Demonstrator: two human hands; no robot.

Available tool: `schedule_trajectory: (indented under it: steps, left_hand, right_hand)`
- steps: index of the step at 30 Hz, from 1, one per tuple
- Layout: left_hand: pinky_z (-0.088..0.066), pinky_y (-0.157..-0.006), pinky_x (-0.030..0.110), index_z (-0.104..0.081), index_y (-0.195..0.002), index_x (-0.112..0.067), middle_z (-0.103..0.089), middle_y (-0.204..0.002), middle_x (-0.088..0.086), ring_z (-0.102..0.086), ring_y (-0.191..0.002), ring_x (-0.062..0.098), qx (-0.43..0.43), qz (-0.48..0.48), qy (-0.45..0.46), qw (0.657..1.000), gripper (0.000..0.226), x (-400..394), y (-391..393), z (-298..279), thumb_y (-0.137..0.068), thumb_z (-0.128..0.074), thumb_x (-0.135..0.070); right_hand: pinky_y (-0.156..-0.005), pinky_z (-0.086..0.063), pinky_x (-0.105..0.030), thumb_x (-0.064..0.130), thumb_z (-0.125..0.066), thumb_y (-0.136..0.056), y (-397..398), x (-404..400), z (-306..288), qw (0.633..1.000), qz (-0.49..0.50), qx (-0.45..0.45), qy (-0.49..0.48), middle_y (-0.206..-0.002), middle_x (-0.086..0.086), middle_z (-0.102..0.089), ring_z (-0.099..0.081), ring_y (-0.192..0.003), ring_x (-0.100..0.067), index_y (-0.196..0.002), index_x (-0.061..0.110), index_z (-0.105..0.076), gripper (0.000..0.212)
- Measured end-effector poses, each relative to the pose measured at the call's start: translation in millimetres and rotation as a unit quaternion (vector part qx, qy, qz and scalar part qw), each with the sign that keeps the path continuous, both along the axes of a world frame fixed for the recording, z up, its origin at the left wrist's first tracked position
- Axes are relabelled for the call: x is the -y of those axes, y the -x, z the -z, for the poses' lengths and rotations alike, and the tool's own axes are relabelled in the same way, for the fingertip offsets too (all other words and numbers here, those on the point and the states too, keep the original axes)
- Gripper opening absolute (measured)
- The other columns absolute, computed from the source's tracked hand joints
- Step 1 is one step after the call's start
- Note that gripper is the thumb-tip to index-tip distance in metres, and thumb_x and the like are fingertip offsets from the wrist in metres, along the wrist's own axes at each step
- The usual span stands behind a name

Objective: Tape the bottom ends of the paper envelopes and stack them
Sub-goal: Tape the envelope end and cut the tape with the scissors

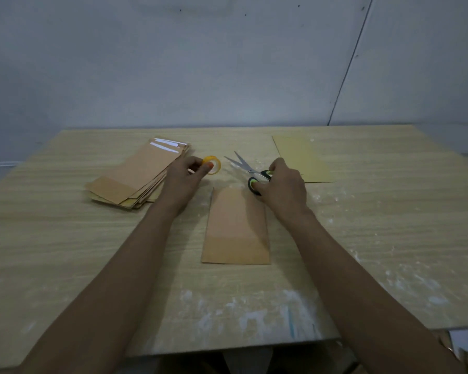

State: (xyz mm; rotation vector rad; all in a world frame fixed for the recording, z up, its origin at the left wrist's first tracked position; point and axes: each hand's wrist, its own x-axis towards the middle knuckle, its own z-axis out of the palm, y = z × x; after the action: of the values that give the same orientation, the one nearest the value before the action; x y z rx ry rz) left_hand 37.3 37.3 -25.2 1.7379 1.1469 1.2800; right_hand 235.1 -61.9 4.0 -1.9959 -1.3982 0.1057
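A single brown paper envelope (235,228) lies flat in the middle of the wooden table (65,252), between my forearms. My left hand (183,176) pinches a small yellow roll of clear tape (212,164) just beyond the envelope's far left corner. My right hand (281,184) grips the green-and-black handles of a pair of scissors (247,168), whose blades are spread apart and point away to the left. A pile of brown envelopes (141,176) lies fanned at the left.
One yellowish envelope (303,159) lies flat at the back right, partly behind my right hand. White smears mark the table near its front edge. A grey wall stands right behind the table.
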Motion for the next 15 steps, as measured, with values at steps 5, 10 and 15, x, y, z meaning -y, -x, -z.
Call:
schedule_trajectory:
  steps: [5,10,15]
  left_hand:
    - [-0.035,-0.056,0.017,-0.072,-0.083,-0.006,-0.056,-0.067,-0.003,-0.043,-0.054,-0.001,-0.054,0.013,0.016,0.998,0.020,-11,-31,-5,-0.091,-0.070,-0.025]
    - [-0.037,-0.062,0.029,-0.072,-0.075,-0.024,-0.059,-0.061,-0.007,-0.048,-0.061,0.009,-0.085,0.024,0.021,0.996,0.016,-34,-48,1,-0.084,-0.071,-0.037]
    - [-0.033,-0.057,0.029,-0.074,-0.080,-0.020,-0.056,-0.058,-0.007,-0.046,-0.055,0.006,-0.147,0.002,0.014,0.989,0.036,-48,-52,11,-0.076,-0.064,-0.054]
  right_hand:
    - [-0.065,-0.040,-0.028,0.025,-0.074,-0.085,-22,-30,11,0.999,0.002,-0.037,-0.013,-0.090,-0.009,-0.071,-0.064,-0.089,-0.027,-0.084,0.009,-0.073,0.016]
    - [-0.065,-0.042,-0.032,0.022,-0.069,-0.087,-31,-52,19,1.000,0.003,-0.012,-0.015,-0.088,-0.013,-0.072,-0.063,-0.087,-0.032,-0.084,0.009,-0.075,0.015]
    - [-0.062,-0.035,-0.033,0.023,-0.062,-0.091,-37,-63,29,0.999,-0.005,0.036,-0.024,-0.085,-0.017,-0.069,-0.059,-0.084,-0.036,-0.083,0.004,-0.075,0.024]
